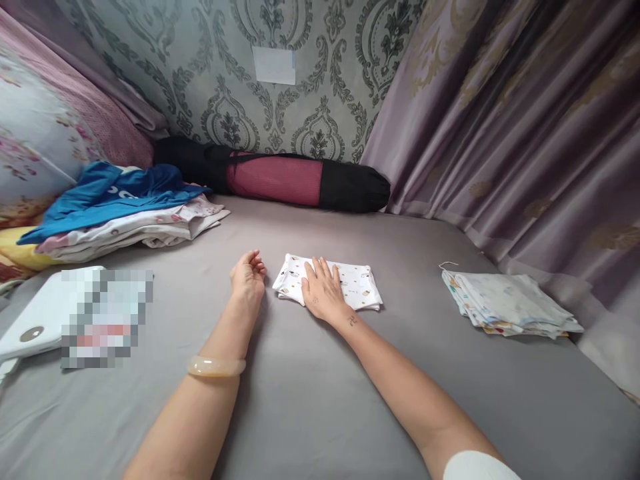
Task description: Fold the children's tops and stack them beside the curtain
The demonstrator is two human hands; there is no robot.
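A white cloth with a small printed pattern (357,283) lies folded into a flat rectangle on the grey sheet (300,387). My right hand (324,288) rests flat on its left half, palm down with the fingers stretched and a little apart. Just left of the cloth, apart from it, my left hand (249,273) lies on its side on the sheet. Its fingers are curled in, and nothing shows in them. A pale bangle circles my left forearm.
At right lies a stack of folded printed cloths (510,303). A blue garment (120,197) tops a clothes pile at left, near a white device (45,313) and a blurred flat item (107,320). A black and red long bag (275,179) lies along the wall beside curtains (500,133).
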